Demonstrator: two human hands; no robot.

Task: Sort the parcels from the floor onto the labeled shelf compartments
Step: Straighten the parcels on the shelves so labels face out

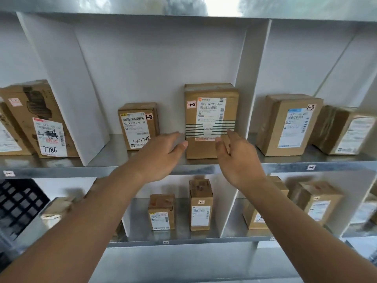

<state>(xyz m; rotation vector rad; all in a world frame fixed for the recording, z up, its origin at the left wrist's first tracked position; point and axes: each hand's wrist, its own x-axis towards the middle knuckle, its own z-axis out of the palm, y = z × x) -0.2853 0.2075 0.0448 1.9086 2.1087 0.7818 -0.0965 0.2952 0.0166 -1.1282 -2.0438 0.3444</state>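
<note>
The left hand (pixel 163 152) reaches up toward the middle compartment of the upper shelf (pixel 285 166), fingers straight and loosely spread, holding nothing. Its fingertips sit at the lower left edge of a tall parcel (pixel 211 119); whether they touch the cardboard cannot be told. The right hand (pixel 238 158) mirrors it on the parcel's lower right side, fingers extended and relaxed, also holding nothing.

The tall parcel stands upright in the middle compartment, with a small tag reading "1-2" beside its shipping label. To its left in the same compartment stands one smaller parcel (pixel 138 126), also tagged "1-2". That makes two parcels in this compartment.

The left compartment holds two parcels in view, the nearer one a large box (pixel 40 119) with "7786" handwritten on its label. The right compartment holds two more: a box tagged "1-3" (pixel 287 124) and a tape-wrapped box (pixel 342 131) just beside it.

On the lower shelf (pixel 183 240), the middle compartment holds two small upright boxes (pixel 201 205), and at least two further boxes stand to the right, blurred.
</note>
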